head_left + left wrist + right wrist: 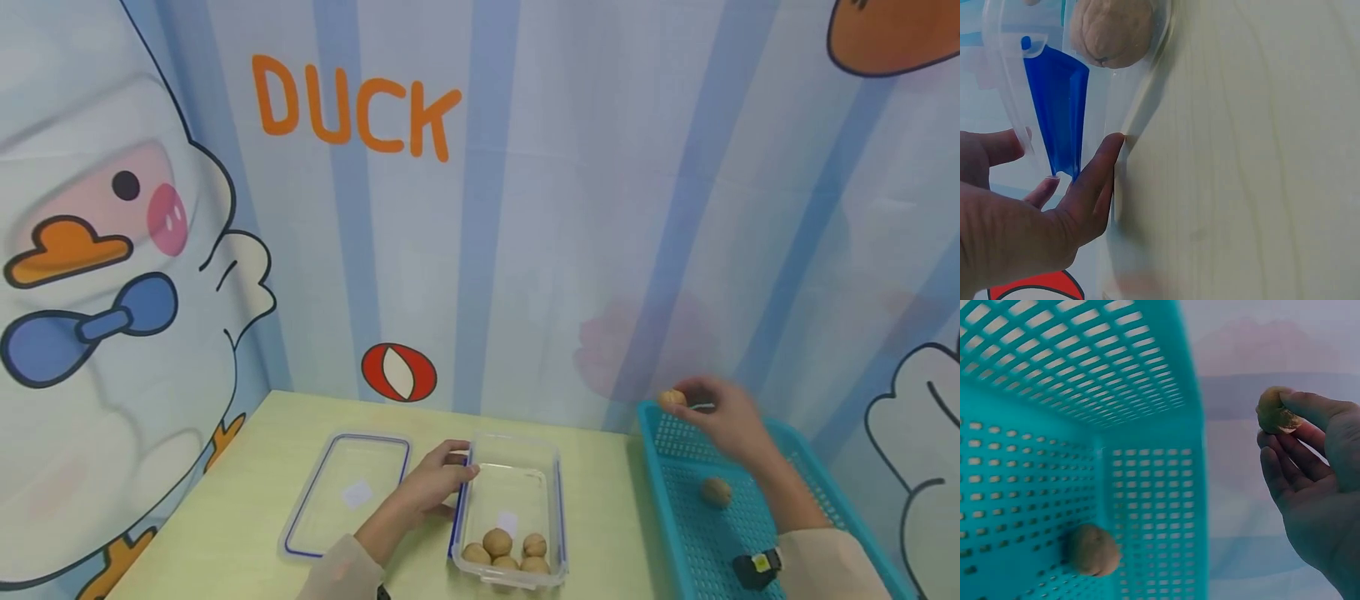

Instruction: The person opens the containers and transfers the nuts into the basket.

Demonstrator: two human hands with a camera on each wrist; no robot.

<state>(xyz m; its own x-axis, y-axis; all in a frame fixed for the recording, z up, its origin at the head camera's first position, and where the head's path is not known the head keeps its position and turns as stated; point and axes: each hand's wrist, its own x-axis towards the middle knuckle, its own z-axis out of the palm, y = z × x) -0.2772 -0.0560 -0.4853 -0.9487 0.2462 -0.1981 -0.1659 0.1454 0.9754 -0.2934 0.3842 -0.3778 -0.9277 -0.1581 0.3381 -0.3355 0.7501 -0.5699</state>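
Observation:
Between thumb and fingertips, my right hand [726, 423] pinches a walnut [670, 400], above the far end of a turquoise basket [664, 521]. The right wrist view shows this walnut [1275, 412] just beyond the basket's rim. Another walnut [717, 492] lies on the basket floor. My left hand [433, 483] grips the left side of a clear plastic box [513, 492], thumb at the rim and fingers outside, by a blue side flap [1059, 112]. Several walnuts [497, 542] are gathered at the near end of the box.
A clear lid [347, 496] with a blue seal lies flat left of the box on the pale wooden table [607, 500]. Behind the table hangs a printed curtain [555, 250]. The basket stands at the table's right side.

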